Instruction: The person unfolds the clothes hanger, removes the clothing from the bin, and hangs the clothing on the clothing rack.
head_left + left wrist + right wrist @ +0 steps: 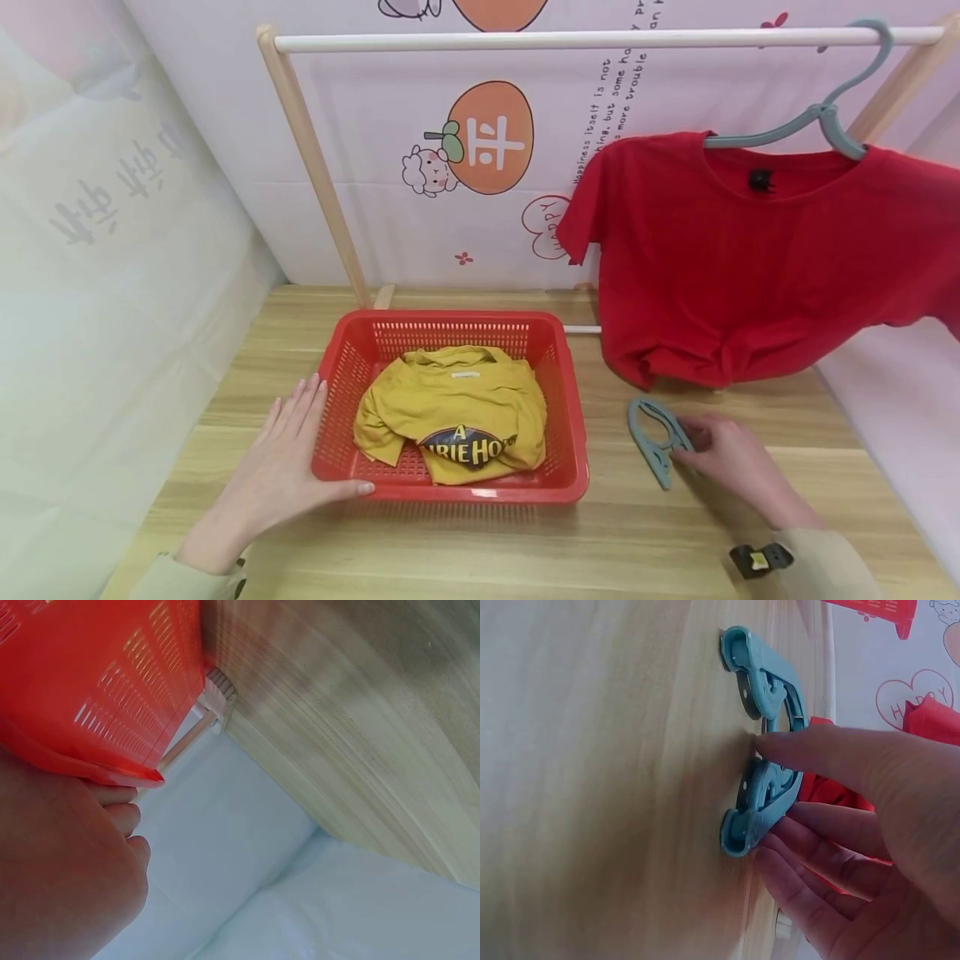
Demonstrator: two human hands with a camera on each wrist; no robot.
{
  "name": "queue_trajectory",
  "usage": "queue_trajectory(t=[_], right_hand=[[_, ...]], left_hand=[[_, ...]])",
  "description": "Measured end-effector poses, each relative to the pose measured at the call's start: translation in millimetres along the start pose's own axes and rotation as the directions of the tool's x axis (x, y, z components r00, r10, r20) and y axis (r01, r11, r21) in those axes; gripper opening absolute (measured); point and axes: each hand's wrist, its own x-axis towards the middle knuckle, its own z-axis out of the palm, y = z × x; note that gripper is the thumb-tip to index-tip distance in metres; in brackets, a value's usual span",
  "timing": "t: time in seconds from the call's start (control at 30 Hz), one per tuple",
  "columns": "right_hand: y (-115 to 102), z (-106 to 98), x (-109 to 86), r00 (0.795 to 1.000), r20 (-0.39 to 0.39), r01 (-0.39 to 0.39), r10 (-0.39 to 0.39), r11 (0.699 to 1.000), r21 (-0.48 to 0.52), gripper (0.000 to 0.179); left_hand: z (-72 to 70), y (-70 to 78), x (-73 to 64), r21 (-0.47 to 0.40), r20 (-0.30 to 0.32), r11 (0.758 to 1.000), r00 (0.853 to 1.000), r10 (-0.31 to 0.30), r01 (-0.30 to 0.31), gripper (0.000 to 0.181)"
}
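One folded blue-green hanger (769,814), on or just above the counter (480,554), is pinched by the right hand (726,461); well apart, the left hand (273,475), fingers extended, rests on a red basket (450,493). Pickup appears in hand; next likely calls for a steady lift.

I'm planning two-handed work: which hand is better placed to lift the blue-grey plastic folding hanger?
Probably the right hand: it grips the blue-grey plastic folding hanger between thumb and fingers. The left hand rests on the red perforated plastic basket, farther from the hanger.
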Motion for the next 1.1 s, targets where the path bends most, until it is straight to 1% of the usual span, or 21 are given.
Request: queue_trajectory(t=[0.27, 0.5, 0.6, 0.67, 0.87, 1.0, 1.1], right_hand=[[0.0, 0.8, 8.0, 0.999, 0.012, -0.049, 0.049, 0.999, 0.004, 0.053], [-2.2, -0.8, 11.7, 0.992, 0.022, -0.125, 0.126, 0.992, -0.019, 0.053], [-3.8, -2.0, 12.4, 0.990, 0.028, -0.140, 0.141, 0.990, -0.019, 0.051], [-5.2, -2.9, 12.3, 0.989, 0.030, -0.143, 0.144, 0.990, -0.015, 0.049], [-12.8, -8.1, 11.9, 0.993, 0.004, -0.120, 0.120, 0.993, 0.022, 0.048], [-21.6, -16.7, 14.1, 0.995, -0.018, -0.100, 0.101, 0.994, 0.052, 0.048], [-30.3, -24.6, 16.8, 0.994, -0.043, -0.097, 0.100, 0.994, 0.056, 0.047]], left_hand=[[0.1, -0.5, -0.5, 0.003, -0.002, 1.000, 1.000, -0.002, 0.002, 0.136], [0.3, -0.6, 0.1, 0.010, 0.006, 1.000, 1.000, -0.005, 0.005, 0.136], [0.2, -0.6, 0.1, 0.011, 0.008, 1.000, 1.000, -0.006, 0.006, 0.136], [0.0, -0.5, 0.3, 0.013, 0.009, 1.000, 1.000, -0.006, 0.006, 0.136], [-0.4, -0.2, 0.3, 0.008, 0.005, 1.000, 1.000, -0.003, 0.003, 0.136], [-0.3, -0.3, -0.1, 0.008, 0.004, 1.000, 1.000, -0.003, 0.003, 0.136], [-0.3, -0.3, -0.3, 0.006, 0.005, 1.000, 1.000, -0.007, 0.007, 0.136]])
